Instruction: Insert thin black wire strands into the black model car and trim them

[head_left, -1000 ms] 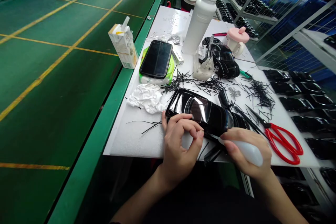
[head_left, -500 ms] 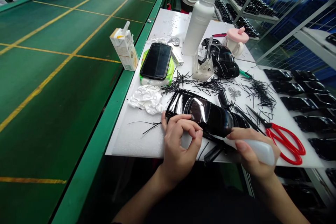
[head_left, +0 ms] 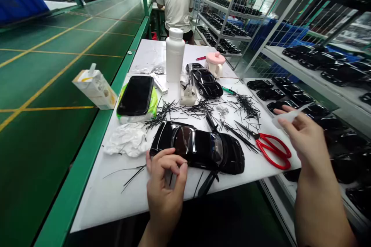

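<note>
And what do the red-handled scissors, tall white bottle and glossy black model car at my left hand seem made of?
Scissors: thin dark blades suggest steel; smooth red handles, likely plastic.
Bottle: satin plastic, apparently, given its soft sheen.
Model car: sharp reflections suggest lacquered plastic or metal, unclear which.

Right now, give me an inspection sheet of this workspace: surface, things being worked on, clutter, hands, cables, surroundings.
Surface: white tabletop, strewn with thin black strips.
Things in hand: black model car on the tabletop; translucent squeeze bottle held above the right edge.
Clutter: red-handled scissors, phone on a green packet, crumpled white cloth, white bottle.
Hands: left hand, fingers at the car's near side, contact unclear; right hand holds the squeeze bottle, apart from the car.
Cables: nothing seen.
Surroundings: green belt left, shelves right, person ahead.
</note>
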`<state>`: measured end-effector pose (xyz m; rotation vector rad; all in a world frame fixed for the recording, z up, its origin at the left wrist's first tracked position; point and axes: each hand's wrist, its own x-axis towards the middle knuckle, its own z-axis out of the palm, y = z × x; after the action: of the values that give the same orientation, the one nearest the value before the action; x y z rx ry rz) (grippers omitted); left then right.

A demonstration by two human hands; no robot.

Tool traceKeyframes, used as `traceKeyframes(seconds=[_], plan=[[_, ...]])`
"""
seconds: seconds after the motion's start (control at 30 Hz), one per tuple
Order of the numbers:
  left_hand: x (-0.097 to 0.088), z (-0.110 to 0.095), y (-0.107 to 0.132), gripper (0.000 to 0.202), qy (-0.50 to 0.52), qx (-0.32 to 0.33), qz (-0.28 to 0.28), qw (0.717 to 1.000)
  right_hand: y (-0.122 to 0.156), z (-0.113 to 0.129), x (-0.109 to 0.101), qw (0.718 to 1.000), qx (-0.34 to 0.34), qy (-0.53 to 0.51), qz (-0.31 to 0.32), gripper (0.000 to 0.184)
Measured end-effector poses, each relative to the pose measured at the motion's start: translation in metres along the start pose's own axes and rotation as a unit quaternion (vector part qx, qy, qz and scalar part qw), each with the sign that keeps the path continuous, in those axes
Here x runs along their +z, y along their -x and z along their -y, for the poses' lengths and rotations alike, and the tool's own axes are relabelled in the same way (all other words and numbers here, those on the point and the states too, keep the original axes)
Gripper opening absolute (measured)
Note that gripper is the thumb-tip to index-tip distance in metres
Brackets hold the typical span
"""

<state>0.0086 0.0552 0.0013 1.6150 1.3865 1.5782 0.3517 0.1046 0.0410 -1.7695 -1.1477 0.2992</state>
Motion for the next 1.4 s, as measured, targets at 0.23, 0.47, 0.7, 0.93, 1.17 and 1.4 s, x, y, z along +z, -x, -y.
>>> traceKeyframes(seconds=[0.23,0.47,0.7,0.93,1.17,1.4], plan=[[0.002,0.004,0.0,0.024,-0.006,0.011,-0.02,1.0,-0.022,-0.049,-0.003,0.995,0.048,0.073,0.052,0.041],[0.004,0.002,-0.001,0.024,-0.006,0.008,-0.047,0.999,0.002,-0.033,-0.008,0.983,-0.013,0.18,-0.037,0.074],[0.008,-0.003,-0.001,0.028,-0.06,0.063,-0.039,0.995,0.046,0.001,0.023,0.918,-0.157,0.216,0.294,0.023],[0.013,-0.012,-0.006,0.027,-0.084,0.107,0.022,0.99,0.045,0.02,0.017,0.954,-0.169,0.101,0.226,0.037],[0.017,-0.012,-0.006,0.028,-0.05,0.093,0.035,0.994,0.079,0.072,0.032,0.924,-0.071,-0.28,0.249,0.013],[0.017,-0.013,-0.004,0.029,-0.012,0.074,0.039,0.996,0.094,0.087,0.063,0.877,-0.102,-0.336,0.327,0.009]])
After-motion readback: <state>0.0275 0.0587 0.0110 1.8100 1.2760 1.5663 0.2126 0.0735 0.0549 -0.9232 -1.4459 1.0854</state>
